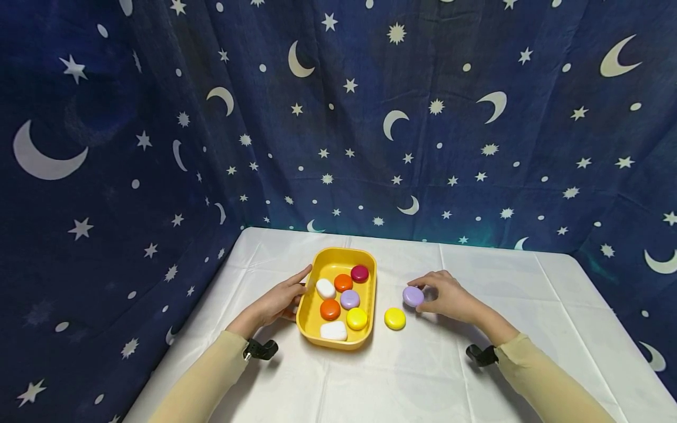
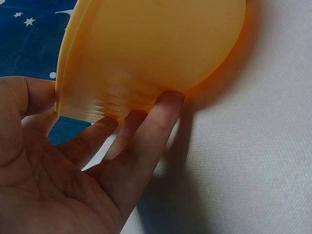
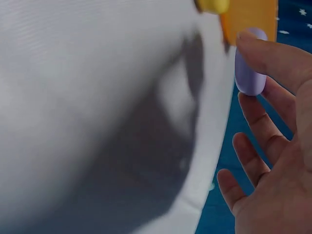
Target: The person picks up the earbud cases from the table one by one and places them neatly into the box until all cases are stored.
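Observation:
A yellow rectangular tray (image 1: pixel 303 322) stands on the white-covered table. My left hand (image 1: pixel 276 302) is at its left side, fingertips against the outer wall; the left wrist view shows the nearly straight fingers (image 2: pixel 163 114) touching that wall (image 2: pixel 146 53). My right hand (image 1: pixel 449 298) pinches a smooth lilac pebble-shaped piece (image 1: pixel 412 296) between thumb and fingers, right of the tray. In the right wrist view this lilac piece (image 3: pixel 251 73) appears edge-on, the other fingers spread below it. A yellow rounded piece (image 1: pixel 395 318) lies on the cloth between tray and right hand.
Inside the tray lie several rounded pieces: crimson (image 1: pixel 359 273), orange (image 1: pixel 330 309), lilac (image 1: pixel 349 299), yellow (image 1: pixel 357 318) and white (image 1: pixel 334 331). A dark blue curtain (image 1: pixel 365 170) with moons and stars hangs behind and left of the table (image 1: pixel 381 388).

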{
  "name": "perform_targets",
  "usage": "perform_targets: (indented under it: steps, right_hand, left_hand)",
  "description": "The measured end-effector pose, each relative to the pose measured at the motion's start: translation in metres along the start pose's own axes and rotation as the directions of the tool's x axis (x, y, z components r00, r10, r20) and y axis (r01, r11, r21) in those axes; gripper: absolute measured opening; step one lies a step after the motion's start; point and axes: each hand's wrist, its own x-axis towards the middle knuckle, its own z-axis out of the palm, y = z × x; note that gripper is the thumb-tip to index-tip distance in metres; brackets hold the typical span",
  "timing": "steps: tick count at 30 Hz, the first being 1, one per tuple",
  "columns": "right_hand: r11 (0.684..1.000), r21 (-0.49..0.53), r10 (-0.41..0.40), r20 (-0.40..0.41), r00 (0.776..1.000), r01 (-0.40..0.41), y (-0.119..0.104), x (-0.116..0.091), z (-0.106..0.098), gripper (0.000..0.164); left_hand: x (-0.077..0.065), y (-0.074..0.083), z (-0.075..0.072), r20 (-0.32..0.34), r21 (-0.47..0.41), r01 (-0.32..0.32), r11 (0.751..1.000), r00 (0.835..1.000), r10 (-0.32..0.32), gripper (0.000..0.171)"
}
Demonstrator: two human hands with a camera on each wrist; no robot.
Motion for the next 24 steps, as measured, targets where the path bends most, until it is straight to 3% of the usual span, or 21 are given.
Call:
perform_targets:
  steps: [7, 24]
  right_hand:
    - [0.998, 0.007, -0.056, -0.053, 0.997, 0.056, -0.021, 0.017, -0.009, 0.055]
    - [0.999, 0.027, -0.025, -0.007, 1.000, 0.025, -0.067, 0.056, -0.002, 0.052]
  left_hand:
    - [0.000, 0.000, 0.000, -0.010, -0.002, 0.004, 1.000, 1.000, -0.004, 0.063]
    - [0.000, -0.002, -0.001, 0.004, -0.002, -0.001, 1.000, 1.000, 0.001, 0.064]
